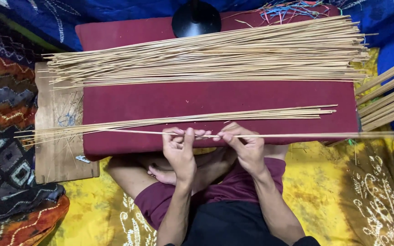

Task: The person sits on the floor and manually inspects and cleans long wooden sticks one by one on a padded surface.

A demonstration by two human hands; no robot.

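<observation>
Crossed bare legs in maroon shorts [233,187] sit nearest. Above them, the left hand [180,148] and right hand [245,146] each pinch 1 thin pale bamboo strip [306,135], held level over the front edge of the maroon cushion [206,98]. Uneven pressure could likely snap it, or splinter fingertips.

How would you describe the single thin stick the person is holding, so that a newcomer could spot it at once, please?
Start at the dark red cushion. Along its near edge, the left hand and right hand pinch one long pale bamboo stick. Unlike the small bundle and big pile, it lies alone, lifted.
</observation>
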